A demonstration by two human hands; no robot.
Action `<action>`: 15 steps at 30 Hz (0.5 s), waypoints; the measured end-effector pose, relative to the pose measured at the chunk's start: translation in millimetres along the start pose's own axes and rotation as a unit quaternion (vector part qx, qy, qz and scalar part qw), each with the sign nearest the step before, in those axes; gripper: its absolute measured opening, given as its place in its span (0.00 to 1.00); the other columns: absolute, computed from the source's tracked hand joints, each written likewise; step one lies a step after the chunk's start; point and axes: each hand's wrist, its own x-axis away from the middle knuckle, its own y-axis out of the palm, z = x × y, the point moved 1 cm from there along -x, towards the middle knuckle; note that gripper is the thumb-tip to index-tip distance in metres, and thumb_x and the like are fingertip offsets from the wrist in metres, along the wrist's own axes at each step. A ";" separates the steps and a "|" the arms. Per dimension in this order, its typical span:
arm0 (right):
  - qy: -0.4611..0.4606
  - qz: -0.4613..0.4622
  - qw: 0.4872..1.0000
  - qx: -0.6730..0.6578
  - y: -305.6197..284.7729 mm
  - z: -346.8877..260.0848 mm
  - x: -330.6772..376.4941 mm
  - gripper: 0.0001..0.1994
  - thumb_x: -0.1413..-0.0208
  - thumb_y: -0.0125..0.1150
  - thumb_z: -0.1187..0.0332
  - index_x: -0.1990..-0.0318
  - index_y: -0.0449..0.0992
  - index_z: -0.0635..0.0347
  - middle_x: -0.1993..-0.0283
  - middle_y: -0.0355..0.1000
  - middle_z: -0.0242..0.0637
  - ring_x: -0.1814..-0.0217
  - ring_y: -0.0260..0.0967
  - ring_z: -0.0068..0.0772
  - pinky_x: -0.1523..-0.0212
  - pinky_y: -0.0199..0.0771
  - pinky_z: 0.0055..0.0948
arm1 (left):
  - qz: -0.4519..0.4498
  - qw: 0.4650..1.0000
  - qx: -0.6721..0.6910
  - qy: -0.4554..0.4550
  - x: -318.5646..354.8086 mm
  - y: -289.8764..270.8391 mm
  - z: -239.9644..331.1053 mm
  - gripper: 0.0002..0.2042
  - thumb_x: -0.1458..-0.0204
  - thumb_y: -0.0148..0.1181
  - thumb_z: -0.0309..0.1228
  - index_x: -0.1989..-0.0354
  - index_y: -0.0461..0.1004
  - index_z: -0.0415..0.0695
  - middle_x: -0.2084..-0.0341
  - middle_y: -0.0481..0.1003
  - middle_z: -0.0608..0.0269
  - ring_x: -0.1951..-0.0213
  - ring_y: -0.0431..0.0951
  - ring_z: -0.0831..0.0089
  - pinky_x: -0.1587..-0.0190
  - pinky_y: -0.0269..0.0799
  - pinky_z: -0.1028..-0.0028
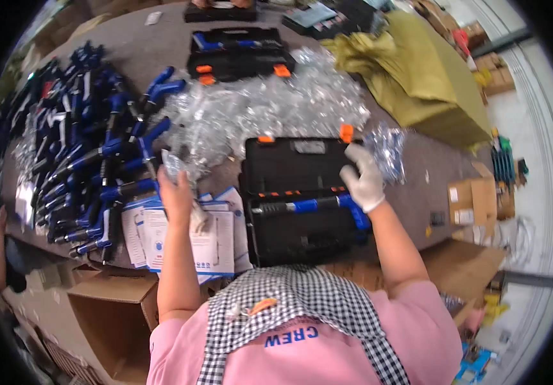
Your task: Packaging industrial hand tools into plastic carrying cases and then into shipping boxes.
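Note:
A black tool case lies unfolded in front of me, its lid on the far side. In its near half rests a blue and black pistol-grip tool. My right hand, in a white glove, is at the lid's right edge with its fingers apart. My bare left hand is closed on a small clear plastic bag, left of the case; the bag's contents are too blurred to name. Below that hand lie printed leaflets and a whitish glove.
Many similar blue tools are heaped at the left. Clear plastic bags spread beyond the case, with another open case behind them. A yellow-green sack stands far right. A cardboard box is below the table's near left edge.

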 end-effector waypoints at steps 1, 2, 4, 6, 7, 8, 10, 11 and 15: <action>0.105 0.049 0.993 -0.027 -8.0 27.6 6.3 0.16 0.49 0.62 0.69 0.53 0.75 0.65 0.51 0.74 0.50 0.45 0.71 0.46 0.41 0.67 0.35 | 0.023 0.998 0.025 0.053 8.9 -15.9 44.1 0.27 0.43 0.56 0.28 0.37 0.57 0.30 0.46 0.70 0.37 0.44 0.71 0.50 0.41 0.64 0.64; 0.219 0.062 0.973 -0.047 -20.0 63.8 17.1 0.16 0.43 0.59 0.70 0.48 0.74 0.65 0.50 0.75 0.43 0.47 0.73 0.36 0.42 0.69 0.34 | 0.015 0.992 0.093 0.082 18.7 -21.8 78.5 0.27 0.42 0.56 0.28 0.36 0.56 0.32 0.45 0.69 0.38 0.45 0.71 0.52 0.42 0.65 0.65; 0.317 0.202 0.907 -0.189 -43.6 155.0 53.0 0.16 0.40 0.56 0.70 0.46 0.72 0.68 0.49 0.74 0.41 0.48 0.72 0.36 0.44 0.71 0.35 | -0.068 0.975 0.175 0.119 46.8 -24.7 139.3 0.27 0.42 0.58 0.29 0.35 0.58 0.36 0.45 0.70 0.42 0.46 0.73 0.58 0.48 0.69 0.67; 0.466 0.308 0.743 -0.368 -42.0 172.0 69.8 0.18 0.42 0.58 0.63 0.49 0.74 0.65 0.52 0.74 0.38 0.52 0.73 0.32 0.52 0.73 0.28 | -0.129 0.947 0.154 0.250 80.9 -23.4 155.1 0.24 0.46 0.60 0.28 0.40 0.65 0.36 0.46 0.72 0.45 0.51 0.77 0.58 0.51 0.71 0.68; 0.543 0.320 0.697 -0.341 -49.6 197.0 87.1 0.18 0.43 0.58 0.61 0.51 0.75 0.63 0.54 0.74 0.36 0.55 0.72 0.30 0.56 0.73 0.25 | -0.244 0.931 0.160 0.217 97.6 -23.7 170.5 0.23 0.47 0.60 0.27 0.42 0.68 0.37 0.51 0.75 0.45 0.52 0.78 0.59 0.51 0.71 0.67; 0.532 0.293 0.703 -0.371 -53.5 240.8 113.3 0.15 0.46 0.60 0.59 0.57 0.76 0.59 0.65 0.74 0.33 0.68 0.69 0.26 0.70 0.69 0.23 | -0.333 0.923 0.127 0.144 116.7 -17.2 180.4 0.20 0.47 0.58 0.27 0.44 0.71 0.40 0.57 0.78 0.46 0.55 0.80 0.56 0.54 0.73 0.66; 0.532 0.277 0.734 -0.318 -27.8 243.7 126.4 0.06 0.46 0.59 0.65 0.66 0.74 0.55 0.81 0.64 0.28 0.83 0.58 0.23 0.85 0.55 0.27 | -0.345 0.904 -0.100 0.232 154.1 7.8 162.3 0.11 0.48 0.59 0.33 0.60 0.74 0.42 0.74 0.78 0.52 0.69 0.79 0.48 0.69 0.74 0.57; 0.519 0.255 0.767 -0.279 -44.2 288.7 155.5 0.06 0.45 0.58 0.67 0.63 0.76 0.57 0.77 0.68 0.29 0.79 0.63 0.24 0.80 0.62 0.26 | -0.316 0.863 -0.163 0.358 167.3 28.9 142.0 0.08 0.50 0.60 0.35 0.72 0.71 0.43 0.81 0.74 0.55 0.75 0.77 0.53 0.72 0.73 0.56; 0.379 0.183 0.907 -0.002 -59.3 225.6 95.6 0.15 0.51 0.62 0.64 0.60 0.77 0.67 0.60 0.76 0.52 0.55 0.74 0.50 0.52 0.69 0.40 | -0.253 0.852 -0.226 0.398 176.9 31.1 135.3 0.07 0.55 0.61 0.30 0.79 0.71 0.44 0.67 0.73 0.53 0.59 0.72 0.54 0.59 0.69 0.60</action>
